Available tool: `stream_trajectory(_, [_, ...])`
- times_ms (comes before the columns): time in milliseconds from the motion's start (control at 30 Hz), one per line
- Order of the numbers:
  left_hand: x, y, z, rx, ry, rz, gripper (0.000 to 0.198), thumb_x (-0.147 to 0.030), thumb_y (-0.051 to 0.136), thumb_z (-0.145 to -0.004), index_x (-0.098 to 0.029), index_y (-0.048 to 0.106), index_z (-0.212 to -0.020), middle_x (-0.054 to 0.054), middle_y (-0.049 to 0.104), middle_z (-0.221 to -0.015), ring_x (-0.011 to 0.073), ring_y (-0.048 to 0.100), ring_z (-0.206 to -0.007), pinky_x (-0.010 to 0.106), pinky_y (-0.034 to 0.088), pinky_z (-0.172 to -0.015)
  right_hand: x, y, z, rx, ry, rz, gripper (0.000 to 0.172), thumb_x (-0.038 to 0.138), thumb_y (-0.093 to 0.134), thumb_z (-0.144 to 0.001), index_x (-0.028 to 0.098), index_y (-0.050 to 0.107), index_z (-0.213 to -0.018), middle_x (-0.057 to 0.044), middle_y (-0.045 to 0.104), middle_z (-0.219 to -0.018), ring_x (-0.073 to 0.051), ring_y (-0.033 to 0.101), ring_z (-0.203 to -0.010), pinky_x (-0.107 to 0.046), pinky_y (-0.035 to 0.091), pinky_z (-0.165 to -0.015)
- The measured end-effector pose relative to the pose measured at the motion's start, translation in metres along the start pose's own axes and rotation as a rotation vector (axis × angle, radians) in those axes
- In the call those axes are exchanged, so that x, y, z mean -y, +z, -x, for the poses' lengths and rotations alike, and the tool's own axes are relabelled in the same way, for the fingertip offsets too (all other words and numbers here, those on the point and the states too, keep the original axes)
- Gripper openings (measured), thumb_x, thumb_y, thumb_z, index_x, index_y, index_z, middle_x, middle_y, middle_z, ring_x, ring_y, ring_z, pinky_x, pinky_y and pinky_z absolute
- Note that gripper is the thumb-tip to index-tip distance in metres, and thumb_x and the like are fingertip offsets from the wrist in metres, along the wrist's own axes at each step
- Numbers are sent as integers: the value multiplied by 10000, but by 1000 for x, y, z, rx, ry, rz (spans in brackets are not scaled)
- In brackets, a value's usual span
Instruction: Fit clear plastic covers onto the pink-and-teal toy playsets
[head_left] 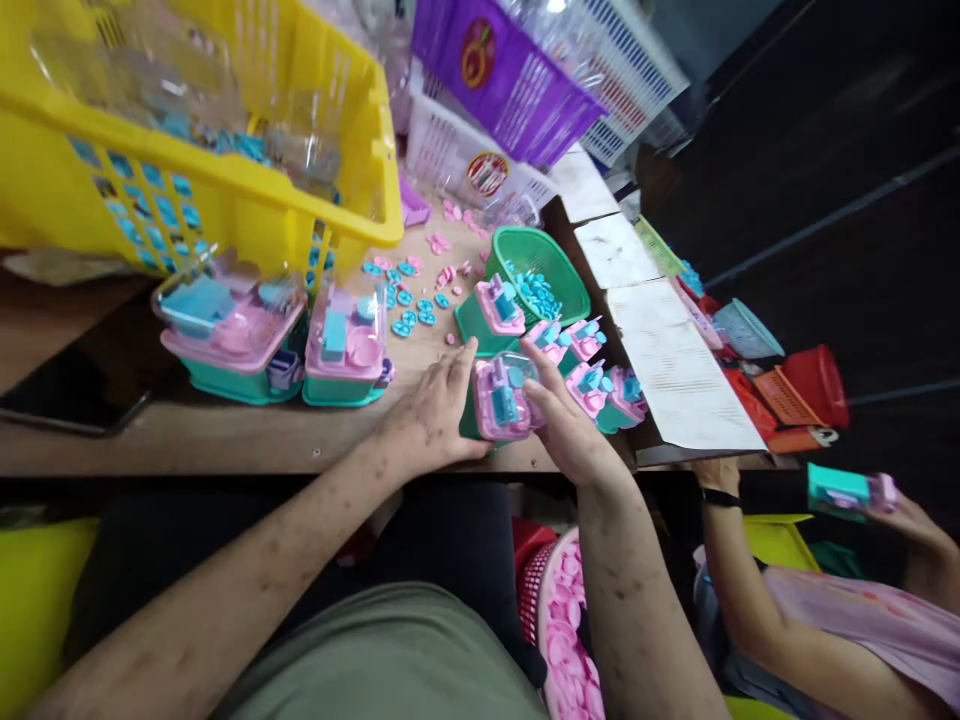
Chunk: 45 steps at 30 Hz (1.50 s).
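Between my two hands, near the front edge of the table, is a small toy box (pixel 501 400) with a teal base, a pink top with blue parts and a clear cover. My left hand (pixel 442 410) grips its left side, thumb toward me. My right hand (pixel 566 420) is wrapped round its right side, fingers over the clear cover. Just behind and to the right stand several similar toy boxes (pixel 589 385) without visible covers. Two covered toy boxes (pixel 346 345) sit to the left, side by side.
A yellow basket (pixel 225 190) with clear covers fills the back left. Loose blue and pink pieces (pixel 409 315) lie mid-table beside a green basket (pixel 540 275) of blue pieces. A phone (pixel 82 390) lies left. Below is a basket of pink parts (pixel 566 640). Right, a co-worker's hand (pixel 911 520) holds a teal box.
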<state>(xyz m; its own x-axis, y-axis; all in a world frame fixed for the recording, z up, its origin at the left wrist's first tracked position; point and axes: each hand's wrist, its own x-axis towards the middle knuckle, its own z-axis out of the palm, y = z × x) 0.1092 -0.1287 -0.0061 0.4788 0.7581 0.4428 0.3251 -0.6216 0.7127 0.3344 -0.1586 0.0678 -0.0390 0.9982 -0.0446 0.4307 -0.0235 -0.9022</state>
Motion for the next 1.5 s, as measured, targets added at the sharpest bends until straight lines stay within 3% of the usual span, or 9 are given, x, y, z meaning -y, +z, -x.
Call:
stream_trajectory(100, [-18, -19, 14, -119, 107, -192, 1337, -302, 966, -894, -218, 44, -1859, 271, 303, -1896, 469, 313, -1791, 682, 379, -1443, 16, 17, -6, 78, 73, -190, 663, 625, 792, -1039, 380, 614, -1630, -54, 689, -1595, -307, 653, -1480, -504, 548, -1290])
stream_trajectory(233, [-36, -47, 22, -84, 117, -495, 1018, -264, 882, -963, -108, 317, -1796, 297, 434, -1830, 487, 376, -1758, 692, 350, -1455, 21, 47, -31, 143, 13, -302, 659, 572, 859, -981, 338, 627, -1552, -41, 783, -1269, -293, 727, -1311, -486, 598, -1225])
stream_trajectory(400, [-42, -74, 10, 12, 13, -765, 735, -140, 742, -967, 13, 547, -1659, 339, 555, -1745, 469, 527, -1674, 674, 337, -1456, 32, 70, -52, 92, 21, -253, 968, 677, 932, -888, 283, 513, -1666, -138, 729, -1436, -351, 724, -1350, -558, 632, -1172])
stream_trajectory(600, [-38, -95, -13, 25, -49, -987, 692, -140, 713, -930, 78, 604, -1578, 392, 599, -1679, 520, 551, -1642, 756, 273, -1444, 3, -7, -20, -526, -372, 438, 416, 569, 735, -1047, 254, 817, -1305, -185, 660, -1545, -416, 569, -1549, -657, 418, -1379])
stream_trajectory(800, [-81, -56, 7, -188, 115, -805, 635, -304, 749, -1027, -80, 579, -1596, 294, 652, -1647, 466, 607, -1582, 765, 360, -1410, -77, -74, 9, -622, -257, 775, 412, 406, 597, -1052, 215, 795, -1359, -231, 680, -1491, -444, 683, -1417, -681, 575, -1232])
stream_trajectory(967, [-77, -5, 30, -61, 120, -351, 488, -263, 786, -1000, -185, 605, -1446, 154, 770, -1408, 360, 762, -1338, 602, 653, -1211, -87, -88, 59, -614, -408, 823, 306, 496, 581, -1158, 290, 788, -1251, -153, 718, -1481, -368, 760, -1352, -555, 661, -1165])
stream_trajectory(1167, [-24, 36, 28, 87, -55, -1, 1320, -445, 1077, -804, -223, 237, -1799, 266, 479, -1801, 488, 463, -1711, 767, 470, -1367, -43, -62, 84, -164, -635, 911, 421, 335, 598, -1181, 413, 705, -1581, -72, 751, -1570, -263, 823, -1311, -371, 742, -1028])
stream_trajectory(1333, [3, 53, 17, 97, -64, 195, 1501, -557, 1134, -693, -290, 225, -1857, 233, 503, -1790, 508, 519, -1662, 753, 481, -1362, 49, -66, 25, 67, -748, 851, 489, 330, 695, -1137, 398, 700, -1621, -54, 824, -1467, -283, 811, -1341, -389, 737, -1064])
stream_trajectory(1500, [16, 90, 28, -29, -145, 12, 1069, -103, 671, -1084, -379, 56, -1913, 182, 517, -1825, 425, 558, -1672, 645, 560, -1343, 130, -45, -168, 165, -836, 708, 250, 306, 635, -1172, 312, 846, -1306, -71, 845, -1311, -274, 814, -1200, -439, 692, -1068])
